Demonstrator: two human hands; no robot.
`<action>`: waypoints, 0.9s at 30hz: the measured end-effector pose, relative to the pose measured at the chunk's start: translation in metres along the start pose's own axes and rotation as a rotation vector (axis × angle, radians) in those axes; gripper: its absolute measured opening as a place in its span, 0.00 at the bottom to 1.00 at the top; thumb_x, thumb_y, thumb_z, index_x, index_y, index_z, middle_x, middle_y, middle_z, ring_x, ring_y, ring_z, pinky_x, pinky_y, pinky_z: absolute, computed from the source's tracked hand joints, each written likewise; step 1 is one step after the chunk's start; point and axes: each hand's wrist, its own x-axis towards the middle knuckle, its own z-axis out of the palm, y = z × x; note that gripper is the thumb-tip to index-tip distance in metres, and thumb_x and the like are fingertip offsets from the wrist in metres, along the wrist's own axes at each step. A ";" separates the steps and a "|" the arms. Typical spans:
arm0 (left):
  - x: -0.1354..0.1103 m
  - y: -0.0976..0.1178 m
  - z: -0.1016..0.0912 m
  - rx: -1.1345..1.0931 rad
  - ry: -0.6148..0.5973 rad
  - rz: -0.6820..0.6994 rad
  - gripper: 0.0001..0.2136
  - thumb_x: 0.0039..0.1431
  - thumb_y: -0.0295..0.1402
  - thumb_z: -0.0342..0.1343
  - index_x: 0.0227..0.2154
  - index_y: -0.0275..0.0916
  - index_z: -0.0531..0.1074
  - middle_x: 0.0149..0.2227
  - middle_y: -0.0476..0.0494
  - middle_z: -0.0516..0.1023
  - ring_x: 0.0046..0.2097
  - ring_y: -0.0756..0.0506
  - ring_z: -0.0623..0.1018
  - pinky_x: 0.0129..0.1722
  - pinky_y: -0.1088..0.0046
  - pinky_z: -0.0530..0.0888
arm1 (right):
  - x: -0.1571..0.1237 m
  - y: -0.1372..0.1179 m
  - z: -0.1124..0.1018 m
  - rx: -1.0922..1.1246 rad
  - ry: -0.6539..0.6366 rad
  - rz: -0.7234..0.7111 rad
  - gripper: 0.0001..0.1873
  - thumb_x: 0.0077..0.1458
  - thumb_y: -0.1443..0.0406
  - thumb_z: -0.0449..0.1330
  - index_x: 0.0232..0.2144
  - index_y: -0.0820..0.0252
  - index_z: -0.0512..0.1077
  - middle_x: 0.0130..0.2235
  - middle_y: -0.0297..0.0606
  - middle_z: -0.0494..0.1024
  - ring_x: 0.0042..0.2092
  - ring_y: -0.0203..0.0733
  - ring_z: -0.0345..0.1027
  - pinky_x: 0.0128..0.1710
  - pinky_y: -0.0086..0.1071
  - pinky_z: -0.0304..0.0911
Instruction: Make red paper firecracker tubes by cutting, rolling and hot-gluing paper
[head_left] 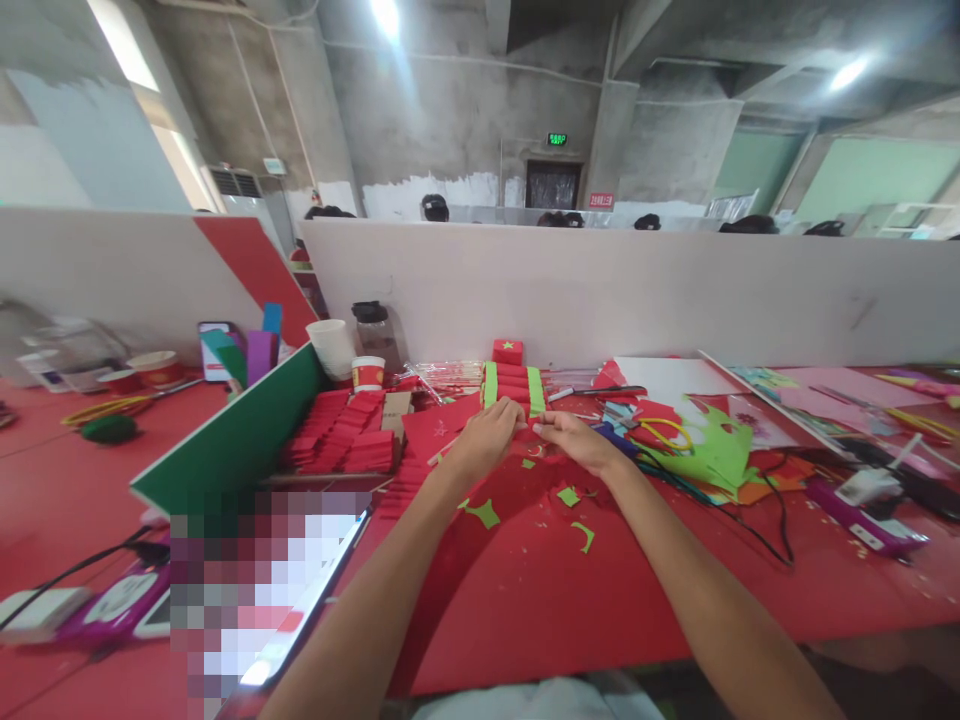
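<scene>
My left hand (495,432) and my right hand (576,438) meet near the middle of the red table. Both have their fingers pinched together, fingertips almost touching. A small red bit shows between them, too small to name. Just behind my fingers lies a row of red paper rolls (513,384) with a light-green strip down each side. Beyond it stands a red block with a yellow star (508,350). A flat red sheet (441,425) lies left of my left hand. Green paper scraps (568,496) are scattered in front of my hands.
A green divider board (232,440) leans at left beside stacked red paper pieces (341,430), a paper cup (368,374) and a bottle (373,330). Yellow-handled scissors (667,436), cables and cut green paper (716,440) lie right. A lit tablet (300,590) sits near left.
</scene>
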 end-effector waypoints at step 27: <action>0.006 -0.010 0.000 -0.162 0.107 0.000 0.06 0.62 0.30 0.52 0.33 0.40 0.75 0.38 0.46 0.77 0.43 0.46 0.74 0.46 0.70 0.69 | 0.004 0.004 -0.002 -0.006 0.021 0.045 0.12 0.52 0.59 0.65 0.35 0.62 0.76 0.32 0.36 0.80 0.30 0.34 0.74 0.26 0.24 0.65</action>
